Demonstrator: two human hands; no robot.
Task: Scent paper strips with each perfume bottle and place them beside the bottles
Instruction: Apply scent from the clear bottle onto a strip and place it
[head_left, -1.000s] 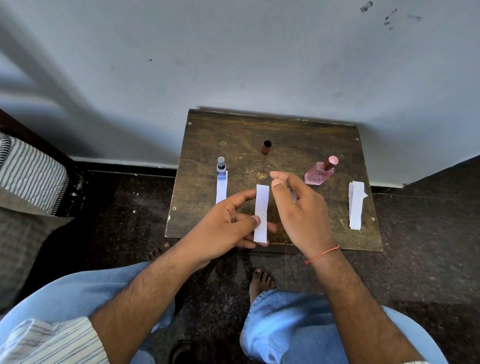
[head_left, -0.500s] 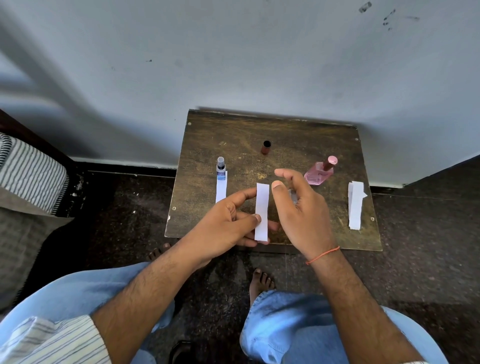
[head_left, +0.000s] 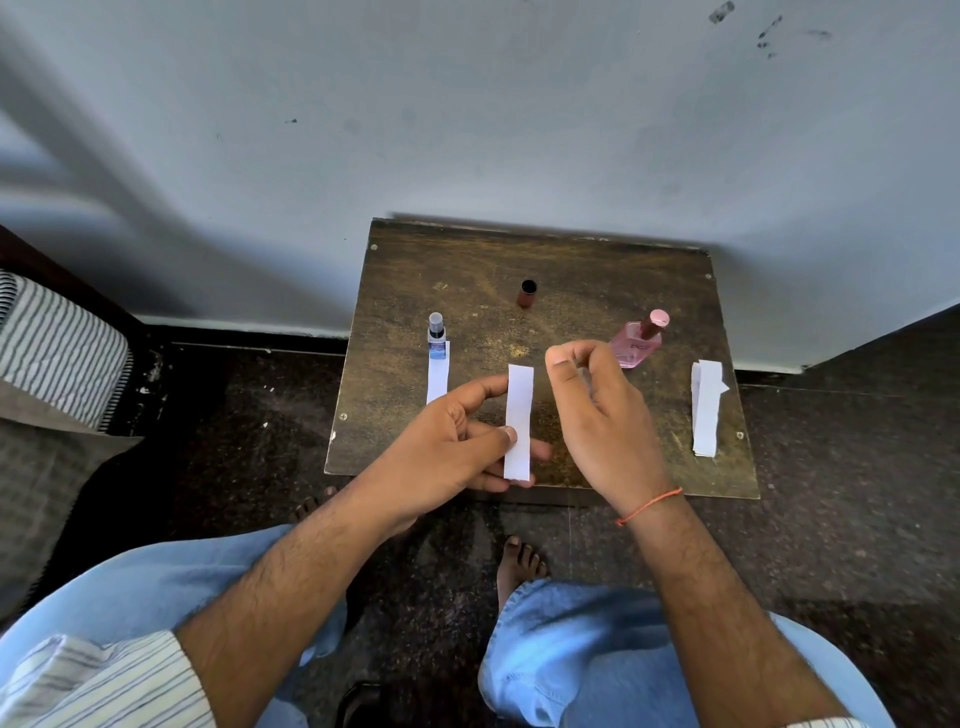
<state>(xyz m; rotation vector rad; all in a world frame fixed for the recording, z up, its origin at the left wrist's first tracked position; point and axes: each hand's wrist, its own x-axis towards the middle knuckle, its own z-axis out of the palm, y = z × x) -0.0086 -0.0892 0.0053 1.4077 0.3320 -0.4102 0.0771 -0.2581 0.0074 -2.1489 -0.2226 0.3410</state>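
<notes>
Setting: a small dark-brown wooden table (head_left: 571, 270) with a worn, scuffed top stands against a pale wall; a person in light-blue trousers sits in front of it, bare feet on the dark floor.
Left hand: the left hand (head_left: 452, 447) is over the near edge of the table, thumb and fingers pinched shut on the lower part of a white rectangular paper strip (head_left: 519, 415), which stands lengthwise, its upper end free and pointing toward the wall.
Right hand: the right hand (head_left: 597, 415), with an orange thread on the wrist, hangs just right of the held strip; thumb and forefinger tips are close together near the strip's upper end. Something small and pale shows behind the fingers, but whether they grip anything cannot be told.
Blue bottle: a small clear bottle with a blue label and grey sprayer top (head_left: 437, 338) stands upright at the left of the table.
Placed strip: a second white paper strip (head_left: 438, 376) lies flat on the table, its far end touching the blue bottle's base, its near end hidden by the left hand.
Pink bottle: a pink glass perfume bottle with a round pink cap (head_left: 638, 340) stands at the right, beyond the right hand.
Loose cap: a small reddish-brown cylindrical cap (head_left: 527, 293), open end up, stands at mid-table near the wall.
Spare strips: a stack of white paper strips (head_left: 706, 410) lies near the table's right edge, well apart from both hands.
</notes>
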